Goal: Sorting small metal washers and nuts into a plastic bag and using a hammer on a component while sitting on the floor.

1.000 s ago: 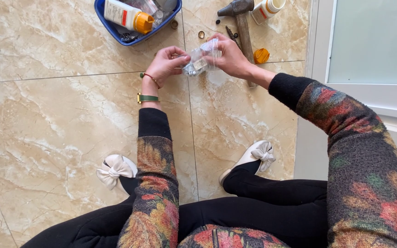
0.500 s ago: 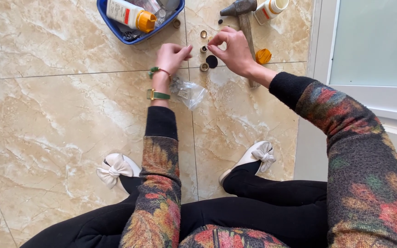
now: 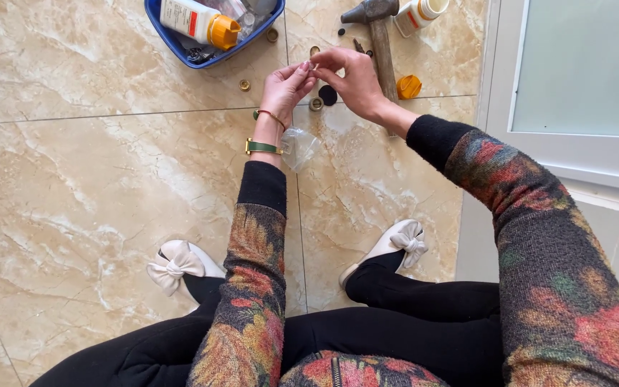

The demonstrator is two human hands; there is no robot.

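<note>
Since a second ago the bag [image 3: 299,147] has left the fingers and lies on the floor [image 3: 94,186] below the left hand [image 3: 284,87]. Both hands now meet above it; left fingers [image 3: 305,68] and right hand [image 3: 352,79] pinch one tiny pale piece, too small to identify. Beyond the fingers: small dark and brass caps, hammer [image 3: 377,32], orange lid [image 3: 408,87]. Farther left, blue tray [image 3: 180,46] with a white, orange-capped bottle [image 3: 198,20].
</note>
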